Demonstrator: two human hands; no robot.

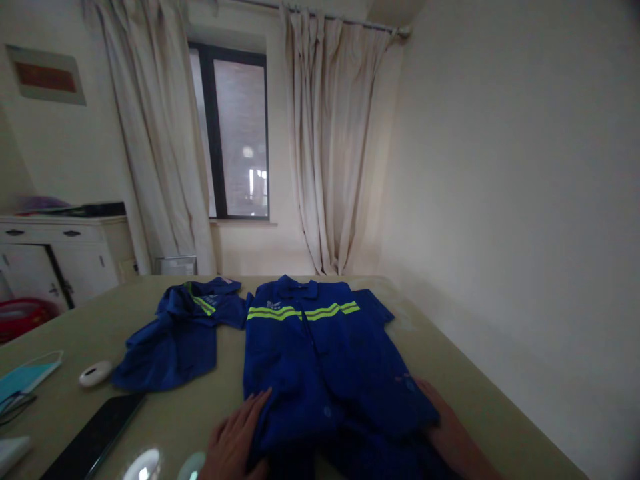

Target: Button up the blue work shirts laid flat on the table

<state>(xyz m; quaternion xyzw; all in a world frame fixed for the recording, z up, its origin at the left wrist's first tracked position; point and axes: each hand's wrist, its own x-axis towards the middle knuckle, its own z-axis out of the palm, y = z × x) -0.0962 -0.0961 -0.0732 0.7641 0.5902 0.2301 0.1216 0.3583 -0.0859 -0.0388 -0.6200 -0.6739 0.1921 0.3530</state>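
A blue work jacket (320, 360) with a collar and a yellow-green reflective stripe lies front up on the table. At its lower left edge, my left hand (237, 437) has its fingers closed on the cloth, the thumb low near the hem. My right hand (445, 427) grips the lower right corner, its fingers partly hidden by the fabric. Below the hem, more dark blue cloth shows in shadow, and I cannot tell whether it belongs to the same garment. Left of the jacket, a second blue garment (173, 350) with a similar stripe lies crumpled.
On the table's (230, 360) left side lie a black phone (95, 437), a white rounded object (95, 373) and a light blue face mask (30, 380). Two small shiny round things sit at the near edge. A wall (525, 233) runs along the right; a curtained window (243, 133) is behind.
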